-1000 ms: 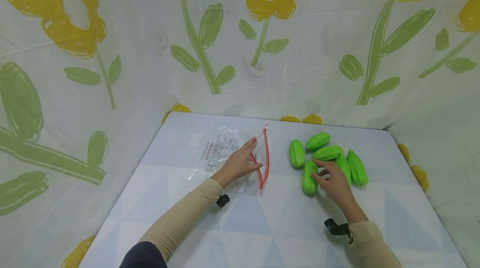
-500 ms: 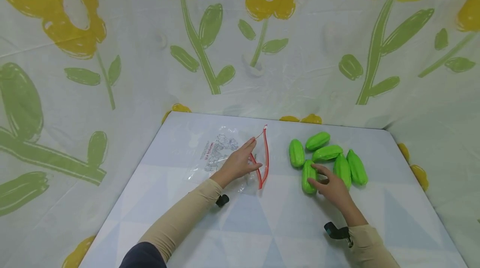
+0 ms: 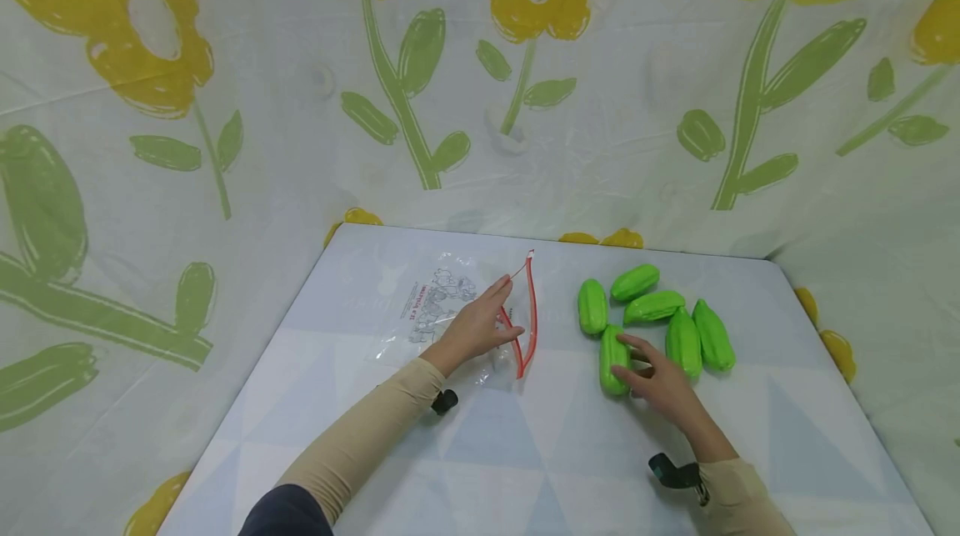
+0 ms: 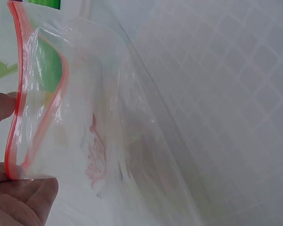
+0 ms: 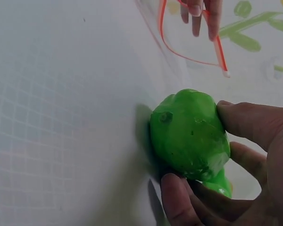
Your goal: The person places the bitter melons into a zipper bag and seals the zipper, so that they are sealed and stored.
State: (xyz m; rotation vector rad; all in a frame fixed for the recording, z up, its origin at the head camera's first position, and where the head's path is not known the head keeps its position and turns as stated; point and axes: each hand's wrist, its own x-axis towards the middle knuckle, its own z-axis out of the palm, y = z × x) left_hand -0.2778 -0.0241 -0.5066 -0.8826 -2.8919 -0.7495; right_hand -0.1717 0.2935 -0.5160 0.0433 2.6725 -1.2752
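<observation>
A clear plastic zip bag (image 3: pixel 429 311) with a red zip edge lies on the left half of the table. My left hand (image 3: pixel 474 329) holds its open mouth at the red edge; the left wrist view shows the thumb on one side and curled fingers at the lower corner. My right hand (image 3: pixel 663 386) grips a bright green ribbed vegetable (image 3: pixel 612 365), thumb on one side and fingers round the other. In the right wrist view that vegetable (image 5: pixel 188 134) is seen end-on, close to the tabletop. Whether it touches the table is hard to tell.
Several more green ribbed vegetables (image 3: pixel 592 307) lie loosely grouped behind and to the right of my right hand. The white table (image 3: pixel 495 486) has a pale blue triangle pattern. A flower-printed curtain (image 3: pixel 600 144) stands round its back and sides.
My right hand has closed round the front green vegetable and shifted it slightly to the left. The left hand and the bag stay where they were.
</observation>
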